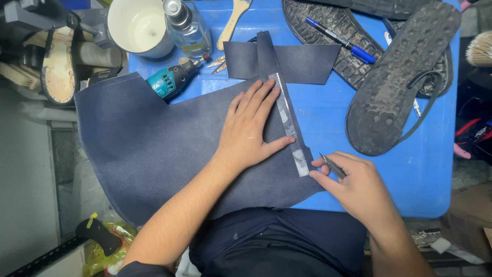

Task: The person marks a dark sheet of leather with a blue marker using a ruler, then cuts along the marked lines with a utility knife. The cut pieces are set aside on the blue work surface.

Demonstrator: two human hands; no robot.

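While the blue table (410, 179) carries everything, a big sheet of dark blue material (154, 149) lies across its near left part. Black shoe soles (394, 87) sit at the far right. On the sheet's right edge lies a metal ruler (288, 120), pinned by the flat, spread-fingered left hand (251, 128). Just beside its near end, the right hand (353, 184) pinches a small knife (332, 165).

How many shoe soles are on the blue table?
2 at least: one sole lies tread-up at right, over another sole that carries a blue pen. More may be hidden beneath.
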